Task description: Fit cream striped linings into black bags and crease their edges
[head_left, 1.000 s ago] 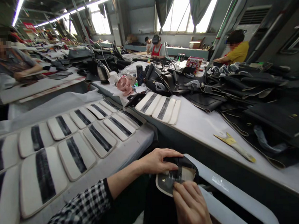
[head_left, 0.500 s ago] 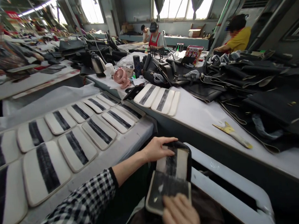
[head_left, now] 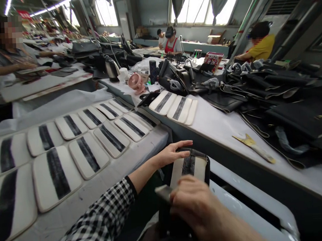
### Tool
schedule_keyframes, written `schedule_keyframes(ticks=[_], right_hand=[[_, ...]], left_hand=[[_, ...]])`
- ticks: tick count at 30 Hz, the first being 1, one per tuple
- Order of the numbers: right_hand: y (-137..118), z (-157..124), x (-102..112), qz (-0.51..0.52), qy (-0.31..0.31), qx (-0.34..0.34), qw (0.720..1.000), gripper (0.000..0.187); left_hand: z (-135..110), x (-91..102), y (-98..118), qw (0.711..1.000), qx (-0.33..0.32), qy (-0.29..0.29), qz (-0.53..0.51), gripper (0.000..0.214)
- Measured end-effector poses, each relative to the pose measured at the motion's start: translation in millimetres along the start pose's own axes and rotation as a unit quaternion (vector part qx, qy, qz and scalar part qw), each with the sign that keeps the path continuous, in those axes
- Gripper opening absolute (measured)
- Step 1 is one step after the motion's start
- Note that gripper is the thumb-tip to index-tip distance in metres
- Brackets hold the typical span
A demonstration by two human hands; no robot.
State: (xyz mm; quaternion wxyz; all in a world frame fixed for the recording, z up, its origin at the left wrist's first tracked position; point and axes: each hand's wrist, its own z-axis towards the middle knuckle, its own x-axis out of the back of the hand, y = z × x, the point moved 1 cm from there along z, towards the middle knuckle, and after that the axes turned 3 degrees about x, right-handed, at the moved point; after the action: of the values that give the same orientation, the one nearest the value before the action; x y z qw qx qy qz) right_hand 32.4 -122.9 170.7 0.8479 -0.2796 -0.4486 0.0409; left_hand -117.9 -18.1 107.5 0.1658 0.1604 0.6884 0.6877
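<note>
My left hand (head_left: 171,152) rests with fingers stretched flat along the upper left edge of a white panel with a dark glue stripe (head_left: 189,167), which has a black rim. My right hand (head_left: 193,201) is closed around the near end of a second, similar panel (head_left: 162,191) held just below the first; only a corner of it shows. Both panels sit low in front of me, over a pale grey frame (head_left: 235,199).
Several white panels with dark stripes (head_left: 84,155) lie in rows on the table at left, more (head_left: 176,107) on the long bench. Black leather pieces (head_left: 283,92), a yellow scraper (head_left: 255,148), a pink fan (head_left: 136,82) and other workers are beyond.
The panels were unfolded from a stacked pile; my left hand flattened out along the upper panel's edge and my right hand rose and closed over the lower panel.
</note>
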Motion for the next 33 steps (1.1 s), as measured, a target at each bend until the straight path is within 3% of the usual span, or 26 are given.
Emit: schedule_keyframes(ticks=[2, 4, 8, 12, 14, 17, 20, 26, 33], right_hand=[[25.5, 14.4, 23.0, -0.028, 0.024, -0.043, 0.998, 0.013], [52.9, 17.1, 32.9, -0.062, 0.086, -0.092, 0.990, 0.009], [90.6, 3.3, 22.4, -0.056, 0.145, -0.179, 0.972, 0.013], [98.9, -4.0, 13.7, -0.024, 0.172, -0.215, 0.961, 0.009], [100.2, -4.1, 14.0, 0.000, 0.176, -0.241, 0.955, 0.010], [103.7, -4.0, 14.8, 0.026, 0.176, -0.270, 0.946, 0.011], [107.9, -5.0, 13.1, 0.031, 0.182, -0.285, 0.940, 0.013], [112.2, -6.2, 7.4, 0.030, 0.192, -0.311, 0.930, 0.016], [107.1, -2.8, 6.7, -0.033, 0.198, -0.309, 0.930, 0.012]], left_hand=[[-7.9, -0.5, 7.2, 0.994, -0.021, 0.014, -0.109, 0.053], [-13.8, -2.3, 8.7, 0.978, 0.007, 0.021, -0.209, 0.061], [-18.2, -7.5, 4.5, 0.959, 0.054, -0.005, -0.277, 0.080], [-20.0, -11.2, 2.6, 0.962, 0.033, 0.006, -0.272, 0.081], [-24.6, -13.8, -0.1, 0.969, 0.023, 0.036, -0.244, 0.078], [-39.4, -21.0, -8.9, 0.987, -0.023, 0.106, -0.119, 0.066], [-58.9, -34.1, -22.0, 0.984, -0.053, 0.169, -0.024, 0.071], [-81.4, -59.9, -39.3, 0.958, -0.007, 0.282, 0.055, 0.064], [-86.8, -69.1, -39.7, 0.940, 0.031, 0.325, 0.100, 0.053]])
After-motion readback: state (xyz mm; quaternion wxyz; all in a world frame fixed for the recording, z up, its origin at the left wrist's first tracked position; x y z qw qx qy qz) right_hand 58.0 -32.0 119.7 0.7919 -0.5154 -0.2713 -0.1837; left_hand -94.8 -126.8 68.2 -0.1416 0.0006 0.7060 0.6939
